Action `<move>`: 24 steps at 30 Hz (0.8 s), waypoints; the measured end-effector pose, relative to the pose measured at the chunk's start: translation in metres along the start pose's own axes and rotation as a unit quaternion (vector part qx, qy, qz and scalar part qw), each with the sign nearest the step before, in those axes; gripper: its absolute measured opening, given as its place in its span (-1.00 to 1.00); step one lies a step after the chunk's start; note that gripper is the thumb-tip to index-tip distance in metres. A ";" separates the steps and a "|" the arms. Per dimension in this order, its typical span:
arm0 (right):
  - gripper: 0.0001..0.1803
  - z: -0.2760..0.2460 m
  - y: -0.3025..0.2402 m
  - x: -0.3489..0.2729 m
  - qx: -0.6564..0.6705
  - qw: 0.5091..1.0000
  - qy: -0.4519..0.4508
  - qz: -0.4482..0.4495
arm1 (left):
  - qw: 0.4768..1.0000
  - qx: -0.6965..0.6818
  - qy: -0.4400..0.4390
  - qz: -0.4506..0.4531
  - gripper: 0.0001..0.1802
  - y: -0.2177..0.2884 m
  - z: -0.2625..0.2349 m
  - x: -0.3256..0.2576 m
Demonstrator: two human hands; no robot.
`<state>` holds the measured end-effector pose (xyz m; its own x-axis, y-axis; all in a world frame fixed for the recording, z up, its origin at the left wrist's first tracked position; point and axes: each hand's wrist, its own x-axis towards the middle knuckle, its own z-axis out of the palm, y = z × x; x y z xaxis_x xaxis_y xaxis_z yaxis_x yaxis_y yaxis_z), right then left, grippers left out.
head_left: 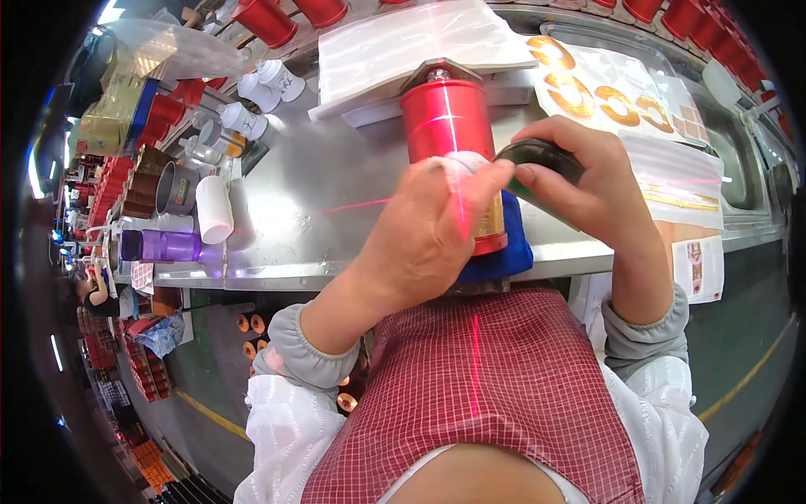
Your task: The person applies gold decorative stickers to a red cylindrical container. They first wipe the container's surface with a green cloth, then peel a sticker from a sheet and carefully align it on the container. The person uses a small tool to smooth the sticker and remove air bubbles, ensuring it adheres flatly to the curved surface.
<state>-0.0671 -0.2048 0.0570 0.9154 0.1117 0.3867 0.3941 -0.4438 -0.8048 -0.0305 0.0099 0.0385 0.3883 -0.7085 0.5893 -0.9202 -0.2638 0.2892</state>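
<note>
A shiny red cylinder [445,118] lies in front of me, its far end at a dark metal holder [443,69]. Bright red laser lines cross it, and a gold patch [489,220] shows near its close end. My left hand [424,227] is closed on a white cloth [462,161] pressed against the cylinder. Much of the cloth is hidden by the fingers. Just right of the cylinder, my right hand [579,172] grips a dark green flat piece with a rounded edge [541,160]; its exact kind is unclear. A blue cloth [514,248] lies under the cylinder's near end.
White sheets [420,42] lie behind the cylinder. Gold curved decals on a sheet [588,80] are at the right, near a sink [735,160]. Left on the metal bench [311,185] stand white bottles [277,80], a metal cup [176,189], a paper roll [214,208] and a purple bottle [164,245].
</note>
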 end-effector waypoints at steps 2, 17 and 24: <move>-0.79 -0.001 0.000 -0.005 0.011 1.000 0.003 0.015 | 1.000 -0.008 -0.014 0.007 -0.38 0.003 0.000 0.002; -0.78 -0.003 0.003 -0.015 0.039 0.998 -0.012 0.047 | 0.992 -0.026 -0.027 -0.117 -0.49 0.002 -0.019 -0.003; -0.77 -0.001 0.002 -0.024 0.074 0.994 -0.024 0.079 | 0.985 0.047 -0.122 -0.117 -0.49 0.007 -0.019 0.013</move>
<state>-0.0887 -0.2094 0.0471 0.9682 0.0957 0.2312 0.2499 -0.3248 -0.9122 -0.0312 0.0109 0.0629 0.5768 -0.7546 0.3128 -0.8123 -0.4893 0.3175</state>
